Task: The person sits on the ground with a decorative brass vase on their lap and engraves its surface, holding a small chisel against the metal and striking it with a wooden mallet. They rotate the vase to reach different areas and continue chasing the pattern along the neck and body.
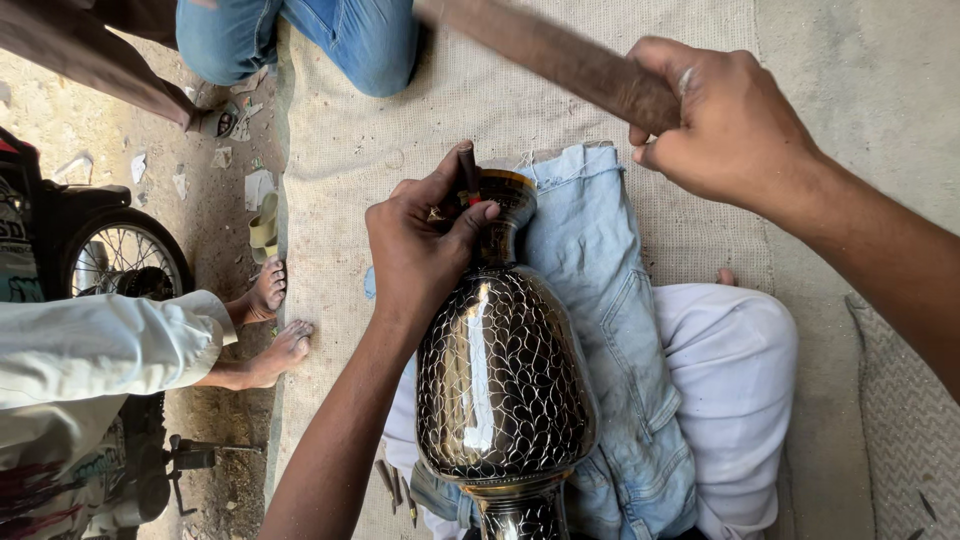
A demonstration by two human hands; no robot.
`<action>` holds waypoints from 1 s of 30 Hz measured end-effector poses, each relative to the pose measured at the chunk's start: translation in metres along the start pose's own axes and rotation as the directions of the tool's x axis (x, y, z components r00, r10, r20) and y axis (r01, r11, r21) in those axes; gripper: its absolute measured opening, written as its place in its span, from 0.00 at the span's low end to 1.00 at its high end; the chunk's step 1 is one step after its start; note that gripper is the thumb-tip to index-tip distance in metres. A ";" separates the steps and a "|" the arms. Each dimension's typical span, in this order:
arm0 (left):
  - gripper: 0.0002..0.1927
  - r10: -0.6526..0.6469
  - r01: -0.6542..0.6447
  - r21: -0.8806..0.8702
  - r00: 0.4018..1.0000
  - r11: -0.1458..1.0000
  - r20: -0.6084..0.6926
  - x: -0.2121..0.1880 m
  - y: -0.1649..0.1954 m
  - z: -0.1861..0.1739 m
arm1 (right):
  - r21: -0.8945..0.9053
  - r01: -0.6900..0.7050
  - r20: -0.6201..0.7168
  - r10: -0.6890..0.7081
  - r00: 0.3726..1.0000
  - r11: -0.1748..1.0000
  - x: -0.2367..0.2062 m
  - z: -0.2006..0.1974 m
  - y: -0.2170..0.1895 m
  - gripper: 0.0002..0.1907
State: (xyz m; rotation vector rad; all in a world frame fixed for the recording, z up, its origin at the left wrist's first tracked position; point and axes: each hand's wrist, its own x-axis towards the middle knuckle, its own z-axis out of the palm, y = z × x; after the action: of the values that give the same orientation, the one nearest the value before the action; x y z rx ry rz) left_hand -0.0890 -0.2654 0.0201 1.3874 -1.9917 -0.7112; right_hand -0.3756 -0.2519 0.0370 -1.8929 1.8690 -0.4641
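Scale-pattern engraving already covered the body of the metal vase (503,385) lying mid-frame on folded denim (600,300). Left hand (425,245) pinched a small chisel (467,170) against the neck, which possibly remained unworked; right hand (725,120) gripped a raised wooden mallet (560,55), upper right.

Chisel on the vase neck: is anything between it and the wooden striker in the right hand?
Nothing visible. The chisel, pinched by the left hand against the vase neck, has only open air and mat behind up to the wooden striker raised in the right hand.

Bare mat (420,110) beyond vase (500,380); knees (350,40) block farther.
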 end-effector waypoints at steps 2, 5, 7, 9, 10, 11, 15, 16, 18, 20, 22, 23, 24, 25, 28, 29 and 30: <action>0.30 0.013 -0.013 0.018 1.000 1.000 0.002 0.001 0.003 0.000 | -0.001 0.013 -0.002 -0.013 1.000 1.000 0.000 0.002 0.002 0.11; 0.31 0.067 -0.067 0.048 0.998 0.997 0.007 0.004 0.008 0.001 | -0.070 0.005 -0.004 -0.006 1.000 0.997 -0.001 0.007 0.006 0.11; 0.32 0.049 -0.051 0.071 0.998 0.996 0.033 0.004 0.011 0.001 | 0.190 -0.019 -0.028 0.025 0.999 0.982 -0.003 0.012 0.007 0.15; 0.32 0.058 -0.063 0.104 0.997 0.993 0.048 0.006 0.013 0.002 | -0.047 0.019 -0.029 -0.021 0.999 0.999 -0.006 0.014 0.010 0.15; 0.32 0.077 -0.083 0.122 0.996 0.989 0.053 0.007 0.014 0.003 | -0.166 0.037 -0.027 -0.042 0.999 0.985 -0.008 0.014 0.012 0.16; 0.32 0.091 -0.099 0.140 0.994 0.985 0.060 0.007 0.015 0.005 | -0.019 0.043 -0.054 -0.044 0.998 0.999 -0.008 0.017 0.012 0.15; 0.29 0.082 -0.091 0.183 0.995 0.979 0.052 0.009 0.017 0.009 | -0.060 -0.011 -0.021 0.010 1.000 0.998 -0.013 0.022 0.014 0.24; 0.28 0.048 -0.055 0.167 0.998 0.984 0.047 0.009 0.017 0.010 | -0.229 -0.040 0.012 0.043 0.999 0.973 -0.014 0.021 0.015 0.30; 0.28 0.010 -0.015 0.120 0.999 0.993 0.039 0.009 0.015 0.010 | -0.126 -0.052 0.003 0.053 0.999 0.991 -0.017 0.020 0.016 0.22; 0.27 0.004 -0.006 0.063 1.000 0.998 0.029 0.008 0.013 0.008 | -0.091 -0.083 0.012 0.084 0.996 0.992 -0.018 0.019 0.017 0.18; 0.26 -0.029 0.026 0.051 0.998 0.998 0.057 0.008 0.010 0.007 | -0.128 -0.125 0.042 0.131 0.991 0.984 -0.018 0.017 0.017 0.17; 0.26 -0.042 0.039 0.046 0.997 0.998 0.069 0.008 0.009 0.006 | -0.129 -0.100 0.012 0.103 0.995 0.987 -0.018 0.017 0.017 0.18; 0.25 0.002 -0.005 0.036 0.998 0.999 0.070 0.009 0.008 0.005 | -0.131 -0.076 -0.021 0.074 0.997 0.988 -0.017 0.018 0.017 0.19; 0.24 0.048 -0.050 0.026 0.996 0.998 0.070 0.010 0.008 0.004 | -0.134 -0.051 -0.055 0.044 0.998 0.990 -0.016 0.019 0.017 0.20; 0.24 0.068 -0.071 0.030 0.994 0.997 0.089 0.010 0.007 0.001 | 0.126 -0.059 -0.082 0.069 0.994 0.990 -0.014 0.024 0.015 0.18; 0.24 0.056 -0.060 0.037 0.994 0.998 0.099 0.010 0.007 0.000 | 0.252 -0.043 -0.088 0.067 0.994 0.967 -0.013 0.026 0.014 0.19; 0.24 0.061 -0.065 0.037 0.993 0.997 0.102 0.010 0.007 -0.001 | 0.373 -0.025 -0.095 0.065 0.993 0.927 -0.013 0.029 0.013 0.20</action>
State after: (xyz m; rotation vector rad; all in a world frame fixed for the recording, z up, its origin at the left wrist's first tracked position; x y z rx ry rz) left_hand -0.0957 -0.2731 0.0271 1.3286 -2.1295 -0.7294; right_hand -0.3715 -0.2368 0.0064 -1.5955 1.7355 -0.8532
